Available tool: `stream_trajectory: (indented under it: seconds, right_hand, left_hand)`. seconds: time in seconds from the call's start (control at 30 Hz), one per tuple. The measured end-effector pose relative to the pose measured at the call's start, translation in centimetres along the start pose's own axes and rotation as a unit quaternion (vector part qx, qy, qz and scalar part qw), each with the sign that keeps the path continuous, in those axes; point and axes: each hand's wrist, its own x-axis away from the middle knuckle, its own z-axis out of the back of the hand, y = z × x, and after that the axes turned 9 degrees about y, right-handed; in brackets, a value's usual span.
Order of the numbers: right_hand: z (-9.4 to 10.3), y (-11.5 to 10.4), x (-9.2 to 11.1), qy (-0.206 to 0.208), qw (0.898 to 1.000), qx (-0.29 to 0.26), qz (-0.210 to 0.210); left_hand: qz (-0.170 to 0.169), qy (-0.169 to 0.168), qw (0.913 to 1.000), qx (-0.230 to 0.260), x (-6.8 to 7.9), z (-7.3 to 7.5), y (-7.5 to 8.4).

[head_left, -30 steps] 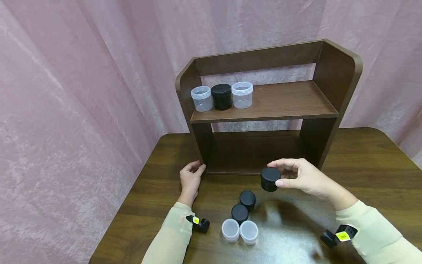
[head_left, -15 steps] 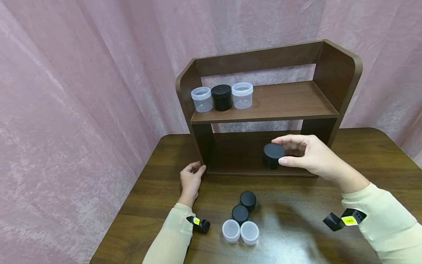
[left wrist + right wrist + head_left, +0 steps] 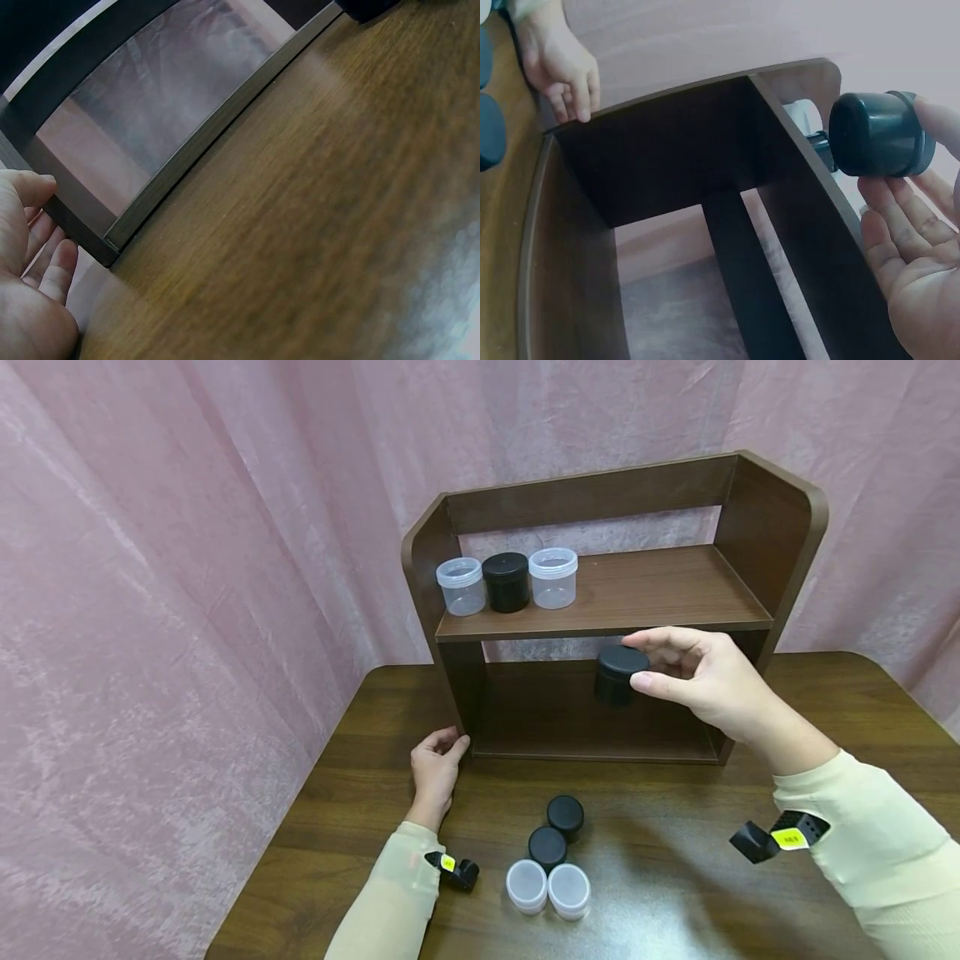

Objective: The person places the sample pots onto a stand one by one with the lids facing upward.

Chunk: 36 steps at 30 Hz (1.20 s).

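Between thumb and fingers my right hand [image 3: 708,681] pinches a black lidded jar [image 3: 617,681], upright, in front of the shelf unit's middle board. The right wrist view shows the same black jar [image 3: 877,133] from below, near the board's front edge. My left hand [image 3: 437,768] holds the lower front corner of the shelf's left side panel; in the left wrist view its thumb [image 3: 34,186] lies on the panel's edge. On the upper board of the brown shelf unit [image 3: 660,589], a clear jar [image 3: 462,589], a black jar [image 3: 507,583] and another clear jar [image 3: 553,581] stand in a row.
On the table [image 3: 360,827] in front of the shelf, two black-lidded jars [image 3: 565,814] stand behind two white-lidded jars [image 3: 527,883]. A pink curtain [image 3: 225,568] hangs behind and to the left. The upper board's right part shows bare wood.
My right hand has raised the black jar from over the table to the height of the middle board. The left hand stays at the shelf's corner.
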Motion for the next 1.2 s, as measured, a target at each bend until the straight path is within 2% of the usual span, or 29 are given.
stream_trajectory:
  seconds: [0.13,0.3,0.63,0.87,0.97,1.03,1.2]
  right_hand:
    - [0.1,-0.5,-1.1,0.027,1.0,-0.014,0.008]
    - [0.5,-1.1,-2.9,0.04,0.999,-0.032,0.013]
    - [1.6,-0.9,-6.7,0.079,0.997,0.009,-0.003]
    - [1.8,-0.2,-9.2,0.062,0.994,0.083,-0.03]
    - [1.9,0.1,-10.1,0.057,0.994,0.091,-0.038]
    - [2.0,0.2,-10.5,0.053,0.993,0.094,-0.044]
    - [2.2,0.6,-11.3,0.042,0.992,0.105,-0.064]
  left_hand:
    - [0.0,0.002,1.0,0.0,0.0,0.0,-0.1]
    - [-0.003,0.006,1.0,-0.002,0.0,-0.1,-0.2]
    - [-0.006,0.013,0.9999,-0.001,-0.1,-0.2,-0.4]
    - [0.0,0.012,0.9999,-0.002,0.0,-0.1,-0.4]
    - [-0.001,0.01,0.9999,0.001,0.1,-0.1,-0.4]
    - [-0.004,0.004,1.0,-0.002,0.4,0.0,0.5]
    - [-0.006,-0.005,0.9999,-0.007,0.2,0.0,0.6]
